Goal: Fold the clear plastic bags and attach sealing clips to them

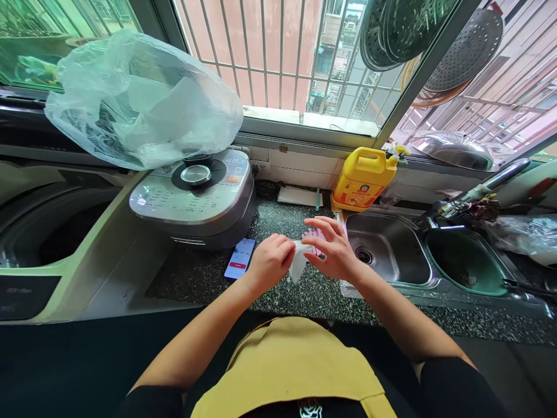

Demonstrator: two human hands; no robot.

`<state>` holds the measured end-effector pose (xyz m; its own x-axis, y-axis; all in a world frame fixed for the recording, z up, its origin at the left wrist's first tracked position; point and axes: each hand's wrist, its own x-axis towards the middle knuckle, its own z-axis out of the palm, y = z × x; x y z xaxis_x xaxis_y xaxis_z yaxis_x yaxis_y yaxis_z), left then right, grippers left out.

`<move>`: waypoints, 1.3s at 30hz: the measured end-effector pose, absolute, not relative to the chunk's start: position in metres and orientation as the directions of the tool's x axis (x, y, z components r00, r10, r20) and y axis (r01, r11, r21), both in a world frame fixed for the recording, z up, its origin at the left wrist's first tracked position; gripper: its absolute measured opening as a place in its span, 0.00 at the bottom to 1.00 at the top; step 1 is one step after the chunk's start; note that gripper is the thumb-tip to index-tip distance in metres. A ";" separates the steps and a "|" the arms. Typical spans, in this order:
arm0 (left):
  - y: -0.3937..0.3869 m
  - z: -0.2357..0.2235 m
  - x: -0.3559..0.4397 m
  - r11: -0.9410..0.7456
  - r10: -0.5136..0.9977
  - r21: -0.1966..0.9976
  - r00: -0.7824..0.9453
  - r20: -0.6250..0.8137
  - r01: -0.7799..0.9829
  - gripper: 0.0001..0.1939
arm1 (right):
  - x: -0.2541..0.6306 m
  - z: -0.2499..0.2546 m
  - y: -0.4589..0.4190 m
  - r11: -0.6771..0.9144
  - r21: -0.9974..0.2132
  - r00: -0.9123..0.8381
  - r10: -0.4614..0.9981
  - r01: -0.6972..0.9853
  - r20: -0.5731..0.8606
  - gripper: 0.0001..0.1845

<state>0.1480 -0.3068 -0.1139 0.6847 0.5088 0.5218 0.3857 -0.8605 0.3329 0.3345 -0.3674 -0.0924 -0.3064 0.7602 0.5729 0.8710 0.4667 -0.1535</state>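
In the head view my left hand [274, 261] is closed, its fingers pinching a thin white piece that looks like a tissue [298, 268]. The tissue hangs down over the speckled counter. Just to its right is my right hand [333, 249], with fingers spread and curved. Its lower fingertips come close to the tissue's upper edge; whether they touch it I cannot tell. Behind the right hand lies a pink patterned item [314, 237], partly covered by the fingers. A phone [240, 258] showing a running timer lies on the counter left of my left hand.
A rice cooker [195, 197] stands at the left, below a large clear plastic bag [143, 104]. Beside the steel sink [391, 249] is a yellow jug [363, 180]. A green basin [470, 261] sits farther right. The open drum of a washing machine [47, 220] is at far left.
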 end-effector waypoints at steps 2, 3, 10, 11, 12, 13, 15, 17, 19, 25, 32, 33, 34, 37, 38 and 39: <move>-0.307 -0.112 0.148 -0.883 0.469 0.281 0.704 0.534 0.375 0.13 | 0.337 -0.087 -0.362 0.500 -0.113 -0.381 0.770 0.859 0.512 0.04; -0.307 -0.111 0.147 -0.891 0.454 0.266 0.709 0.540 0.367 0.13 | 0.338 -0.087 -0.361 0.509 -0.100 -0.402 0.773 0.855 0.491 0.04; -0.302 -0.111 0.142 -0.906 0.422 0.260 0.732 0.535 0.333 0.14 | 0.342 -0.089 -0.358 0.542 -0.101 -0.463 0.787 0.834 0.407 0.06; -0.302 -0.111 0.141 -0.903 0.429 0.265 0.730 0.533 0.338 0.14 | 0.341 -0.089 -0.358 0.546 -0.120 -0.460 0.789 0.829 0.408 0.05; -0.302 -0.111 0.142 -0.902 0.432 0.265 0.730 0.529 0.342 0.14 | 0.339 -0.089 -0.358 0.541 -0.147 -0.447 0.795 0.828 0.410 0.04; -0.302 -0.111 0.142 -0.903 0.429 0.260 0.735 0.525 0.341 0.14 | 0.337 -0.089 -0.358 0.530 -0.178 -0.427 0.806 0.829 0.410 0.05; -0.302 -0.109 0.143 -0.912 0.408 0.255 0.759 0.507 0.321 0.14 | 0.334 -0.089 -0.358 0.499 -0.229 -0.387 0.832 0.836 0.398 0.13; -0.302 -0.106 0.144 -0.907 0.411 0.307 0.765 0.496 0.289 0.13 | 0.331 -0.090 -0.357 0.497 -0.247 -0.386 0.838 0.832 0.387 0.11; -0.301 -0.105 0.143 -0.864 0.460 0.445 0.725 0.513 0.233 0.10 | 0.331 -0.090 -0.355 0.520 -0.266 -0.402 0.828 0.811 0.392 0.08; -0.302 -0.114 0.148 -0.524 0.644 0.850 0.677 0.357 0.050 0.27 | 0.338 -0.078 -0.356 0.541 -0.405 -0.378 0.826 0.737 0.417 0.11; -0.309 -0.130 0.152 -0.315 0.728 0.949 0.649 0.220 0.031 0.16 | 0.348 -0.066 -0.359 0.486 -0.541 -0.242 0.854 0.686 0.460 0.10; -0.309 -0.131 0.150 -0.311 0.719 0.949 0.642 0.267 -0.045 0.19 | 0.349 -0.065 -0.359 0.478 -0.558 -0.230 0.859 0.678 0.458 0.10; -0.309 -0.131 0.149 -0.312 0.705 0.944 0.639 0.308 -0.112 0.21 | 0.350 -0.065 -0.359 0.467 -0.575 -0.217 0.866 0.671 0.451 0.10; -0.308 -0.128 0.147 -0.327 0.650 0.931 0.678 0.344 -0.159 0.17 | 0.353 -0.064 -0.360 0.414 -0.638 -0.166 0.895 0.649 0.413 0.10; -0.308 -0.127 0.147 -0.338 0.636 0.931 0.696 0.333 -0.137 0.15 | 0.353 -0.063 -0.360 0.394 -0.661 -0.151 0.907 0.639 0.394 0.10; -0.308 -0.126 0.148 -0.349 0.625 0.931 0.712 0.319 -0.111 0.15 | 0.354 -0.063 -0.360 0.374 -0.682 -0.140 0.917 0.629 0.374 0.10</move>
